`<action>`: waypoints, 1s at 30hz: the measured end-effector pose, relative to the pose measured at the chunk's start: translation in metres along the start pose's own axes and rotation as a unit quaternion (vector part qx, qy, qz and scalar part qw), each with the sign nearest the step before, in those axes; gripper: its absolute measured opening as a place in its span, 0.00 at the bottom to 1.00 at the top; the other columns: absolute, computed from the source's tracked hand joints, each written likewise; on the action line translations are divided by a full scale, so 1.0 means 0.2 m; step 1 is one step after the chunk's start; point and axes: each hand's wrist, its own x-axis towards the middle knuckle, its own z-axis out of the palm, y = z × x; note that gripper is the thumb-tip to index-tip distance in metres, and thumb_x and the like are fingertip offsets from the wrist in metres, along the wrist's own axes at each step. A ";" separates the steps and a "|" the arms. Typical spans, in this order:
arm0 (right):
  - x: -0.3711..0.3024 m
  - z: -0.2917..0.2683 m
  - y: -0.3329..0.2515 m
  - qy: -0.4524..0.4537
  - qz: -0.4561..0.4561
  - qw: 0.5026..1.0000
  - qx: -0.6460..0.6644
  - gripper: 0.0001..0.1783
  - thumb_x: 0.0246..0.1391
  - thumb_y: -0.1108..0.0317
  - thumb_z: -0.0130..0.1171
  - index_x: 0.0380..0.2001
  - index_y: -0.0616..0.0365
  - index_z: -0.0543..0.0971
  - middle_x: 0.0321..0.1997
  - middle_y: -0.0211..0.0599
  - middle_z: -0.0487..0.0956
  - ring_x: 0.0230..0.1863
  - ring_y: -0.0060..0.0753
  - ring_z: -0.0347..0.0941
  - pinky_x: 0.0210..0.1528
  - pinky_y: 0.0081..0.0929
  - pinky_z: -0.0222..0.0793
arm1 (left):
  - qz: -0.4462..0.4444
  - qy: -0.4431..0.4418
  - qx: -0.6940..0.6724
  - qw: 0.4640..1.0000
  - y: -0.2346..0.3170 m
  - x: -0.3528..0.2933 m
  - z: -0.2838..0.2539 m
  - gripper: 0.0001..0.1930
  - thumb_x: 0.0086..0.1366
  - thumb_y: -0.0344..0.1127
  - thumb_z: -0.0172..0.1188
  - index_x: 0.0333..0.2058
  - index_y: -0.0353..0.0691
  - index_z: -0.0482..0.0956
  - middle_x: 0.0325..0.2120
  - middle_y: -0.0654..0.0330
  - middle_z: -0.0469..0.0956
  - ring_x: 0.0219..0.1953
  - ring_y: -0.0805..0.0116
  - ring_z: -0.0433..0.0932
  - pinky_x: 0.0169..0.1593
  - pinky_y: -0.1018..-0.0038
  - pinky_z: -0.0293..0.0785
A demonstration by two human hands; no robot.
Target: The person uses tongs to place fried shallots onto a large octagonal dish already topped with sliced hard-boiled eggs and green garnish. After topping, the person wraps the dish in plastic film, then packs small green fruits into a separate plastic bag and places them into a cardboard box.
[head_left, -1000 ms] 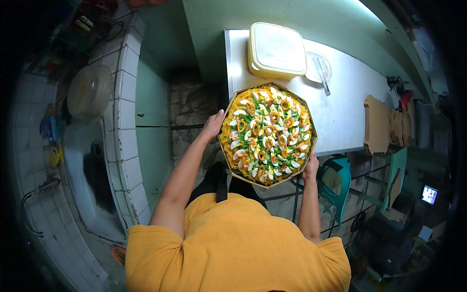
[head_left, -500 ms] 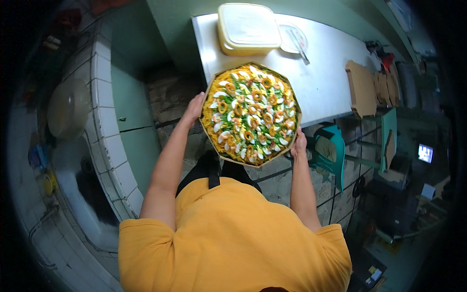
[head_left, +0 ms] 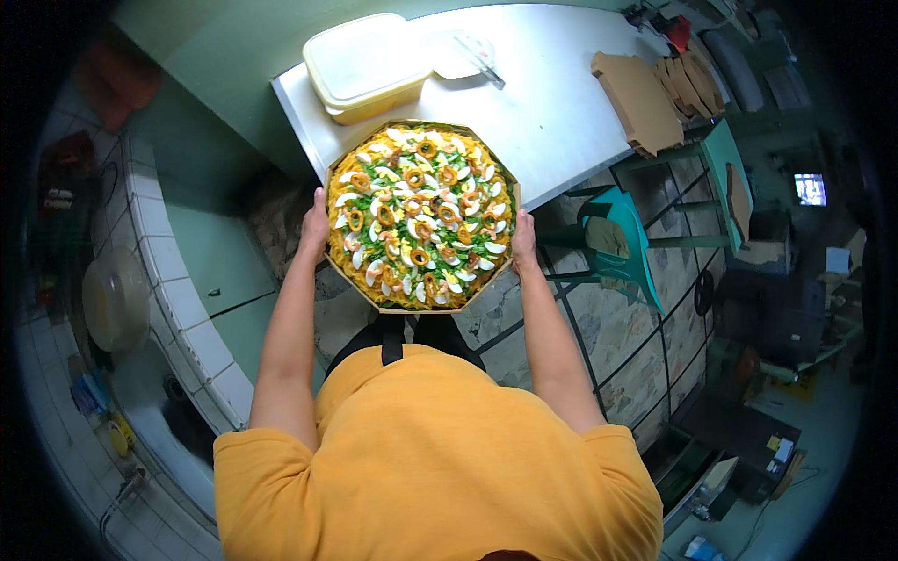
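Between my two hands is an octagonal cardboard tray (head_left: 426, 310), held level by its opposite sides. Yellow-orange noodles (head_left: 421, 224) fill it, topped with egg wedges, brown rings, shrimp-like pieces and chopped greens. My left hand (head_left: 316, 222) grips the left side, thumb up along the edge. On the right side, my right hand (head_left: 524, 241) has its fingers closed against the wall, mostly hidden beneath. The tray's far part overlaps the near edge of the white table (head_left: 552, 93); whether it touches the tabletop I cannot tell.
A lidded yellow plastic tub (head_left: 365, 61) stands just beyond the tray, beside tongs (head_left: 482, 64) on a pale round lid or plate. Folded cardboard boxes (head_left: 645, 103) lie at the table's right end. A teal plastic chair (head_left: 622, 234) is at right; a tiled sink counter (head_left: 192, 299) runs along my left.
My view has turned to the right, so table, tub and tray sit farther left in the picture, and more floor shows at right. Both hands keep their hold on the tray.
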 end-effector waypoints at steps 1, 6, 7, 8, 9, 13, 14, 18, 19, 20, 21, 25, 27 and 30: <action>0.00 0.00 0.01 -0.003 -0.020 0.999 -0.024 0.25 0.67 0.48 0.39 0.45 0.64 0.69 0.43 0.43 0.72 0.46 0.37 0.67 0.53 0.35 0.61 | 0.005 0.006 0.019 1.000 0.01 0.01 -0.01 0.42 0.67 0.68 0.38 0.54 0.29 0.73 0.51 0.47 0.75 0.54 0.58 0.73 0.58 0.67 0.64; 0.01 0.01 0.02 0.006 0.003 1.000 0.007 0.26 0.67 0.48 0.41 0.45 0.65 0.70 0.44 0.46 0.73 0.46 0.38 0.68 0.53 0.34 0.62 | 0.036 -0.004 0.028 0.999 0.04 -0.04 -0.01 0.43 0.67 0.69 0.37 0.52 0.28 0.74 0.48 0.47 0.77 0.49 0.60 0.75 0.55 0.68 0.66; 0.01 0.01 0.02 0.005 0.020 1.000 -0.004 0.27 0.67 0.48 0.41 0.45 0.65 0.70 0.45 0.45 0.73 0.47 0.36 0.68 0.54 0.32 0.62 | 0.022 0.000 0.018 1.000 0.04 -0.06 -0.02 0.43 0.67 0.69 0.37 0.52 0.28 0.74 0.47 0.48 0.77 0.49 0.61 0.75 0.55 0.68 0.67; 0.00 0.01 0.01 0.003 0.001 1.000 -0.010 0.27 0.67 0.47 0.41 0.45 0.65 0.71 0.44 0.44 0.73 0.47 0.35 0.68 0.54 0.32 0.62 | 0.014 0.002 0.010 1.000 0.05 -0.07 -0.01 0.42 0.67 0.69 0.37 0.52 0.28 0.74 0.47 0.48 0.77 0.48 0.61 0.75 0.55 0.69 0.67; -0.01 0.02 0.00 0.000 0.001 1.000 -0.016 0.27 0.67 0.47 0.41 0.45 0.65 0.71 0.44 0.43 0.73 0.47 0.34 0.68 0.53 0.31 0.62 | -0.009 0.008 0.000 1.000 0.05 -0.08 -0.02 0.42 0.67 0.69 0.37 0.52 0.28 0.74 0.46 0.49 0.78 0.48 0.62 0.75 0.55 0.69 0.67; -0.05 0.04 -0.06 0.012 0.033 0.998 0.042 0.29 0.67 0.44 0.42 0.43 0.64 0.72 0.42 0.37 0.73 0.47 0.30 0.67 0.52 0.29 0.62 | -0.026 -0.023 -0.001 0.999 0.07 -0.08 -0.01 0.43 0.67 0.70 0.36 0.51 0.28 0.74 0.45 0.51 0.78 0.46 0.64 0.76 0.54 0.71 0.68; -0.07 0.04 -0.08 0.014 0.048 0.997 0.060 0.30 0.67 0.43 0.42 0.43 0.64 0.72 0.41 0.36 0.73 0.46 0.29 0.67 0.52 0.28 0.62 | -0.045 -0.027 -0.027 0.998 0.07 -0.08 -0.01 0.43 0.67 0.70 0.36 0.51 0.28 0.74 0.45 0.52 0.78 0.46 0.64 0.76 0.54 0.71 0.68; -0.11 0.04 -0.16 -0.003 0.088 0.991 0.096 0.32 0.66 0.43 0.41 0.48 0.65 0.74 0.46 0.36 0.76 0.47 0.28 0.70 0.52 0.27 0.64 | -0.064 -0.052 -0.034 0.996 0.07 -0.09 -0.03 0.43 0.66 0.70 0.38 0.56 0.31 0.72 0.50 0.52 0.75 0.50 0.65 0.74 0.57 0.70 0.66; -0.12 0.03 -0.17 -0.024 0.119 0.986 0.115 0.34 0.66 0.42 0.41 0.51 0.66 0.74 0.49 0.37 0.77 0.47 0.28 0.72 0.51 0.27 0.66 | -0.066 -0.070 -0.061 0.993 0.07 -0.10 -0.03 0.43 0.66 0.70 0.38 0.56 0.32 0.71 0.51 0.53 0.75 0.51 0.65 0.74 0.56 0.71 0.66; -0.12 0.03 -0.18 -0.029 0.123 0.987 0.099 0.34 0.66 0.42 0.41 0.51 0.66 0.74 0.48 0.37 0.78 0.47 0.28 0.73 0.50 0.27 0.67 | -0.059 -0.071 -0.062 0.994 0.07 -0.10 -0.04 0.43 0.66 0.70 0.39 0.56 0.32 0.71 0.51 0.53 0.75 0.51 0.65 0.74 0.56 0.71 0.67; -0.12 0.02 -0.19 -0.026 0.139 0.986 0.087 0.34 0.66 0.42 0.41 0.51 0.66 0.74 0.48 0.37 0.78 0.47 0.28 0.73 0.50 0.26 0.67 | -0.066 -0.071 -0.064 0.993 0.08 -0.11 -0.04 0.43 0.66 0.70 0.39 0.57 0.32 0.70 0.51 0.53 0.75 0.51 0.65 0.74 0.56 0.71 0.67; -0.11 0.01 -0.17 -0.027 0.131 0.987 0.083 0.36 0.64 0.39 0.43 0.50 0.66 0.75 0.47 0.37 0.78 0.45 0.28 0.74 0.48 0.28 0.68 | -0.058 -0.057 -0.069 0.994 0.11 -0.13 -0.03 0.42 0.66 0.69 0.39 0.56 0.31 0.70 0.50 0.54 0.75 0.50 0.65 0.74 0.55 0.71 0.68; -0.11 0.00 -0.15 -0.027 0.137 0.985 0.098 0.36 0.64 0.39 0.43 0.49 0.66 0.76 0.46 0.37 0.78 0.44 0.28 0.74 0.47 0.28 0.69 | -0.045 -0.052 -0.069 0.995 0.11 -0.14 -0.02 0.41 0.67 0.69 0.40 0.56 0.31 0.70 0.49 0.54 0.75 0.50 0.66 0.74 0.55 0.71 0.68; -0.12 0.00 -0.14 -0.035 0.146 0.983 0.105 0.34 0.66 0.42 0.41 0.51 0.67 0.74 0.48 0.38 0.77 0.46 0.28 0.73 0.49 0.28 0.68 | -0.041 -0.053 -0.071 0.995 0.11 -0.16 -0.02 0.41 0.67 0.68 0.40 0.56 0.31 0.69 0.50 0.54 0.75 0.50 0.66 0.74 0.55 0.71 0.68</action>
